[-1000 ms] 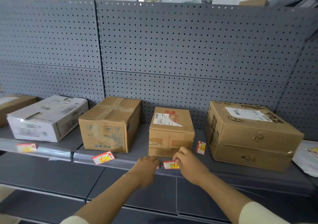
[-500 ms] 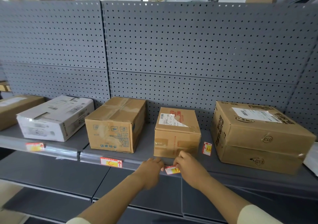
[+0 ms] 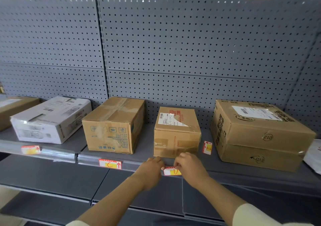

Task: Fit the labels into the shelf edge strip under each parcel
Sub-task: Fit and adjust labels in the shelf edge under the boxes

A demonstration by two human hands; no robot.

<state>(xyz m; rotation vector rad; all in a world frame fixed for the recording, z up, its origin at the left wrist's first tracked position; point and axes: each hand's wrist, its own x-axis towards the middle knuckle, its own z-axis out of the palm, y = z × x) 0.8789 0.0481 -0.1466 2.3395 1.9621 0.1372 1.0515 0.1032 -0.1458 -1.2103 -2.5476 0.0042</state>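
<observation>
A red, white and yellow label marked D [image 3: 172, 171] lies against the clear shelf edge strip [image 3: 132, 164], below the small brown parcel [image 3: 176, 133]. My left hand [image 3: 150, 169] pinches its left end and my right hand [image 3: 190, 167] its right end. Label C [image 3: 110, 163] sits in the strip under the taped brown parcel [image 3: 113, 125]. Another label [image 3: 30, 149] sits in the strip under the white parcel [image 3: 50, 120]. A loose label E [image 3: 207, 147] lies on the shelf between the small parcel and the large brown parcel [image 3: 257, 133].
A grey pegboard wall [image 3: 173, 43] backs the shelf. Another brown box [image 3: 12, 107] stands at the far left and a white bag [image 3: 313, 156] at the far right. A lower grey shelf [image 3: 52, 179] juts out beneath my arms.
Label C has gone from lying tilted on the shelf lip to sitting flat in the strip. Both hands stayed on label D, shifting slightly along the strip.
</observation>
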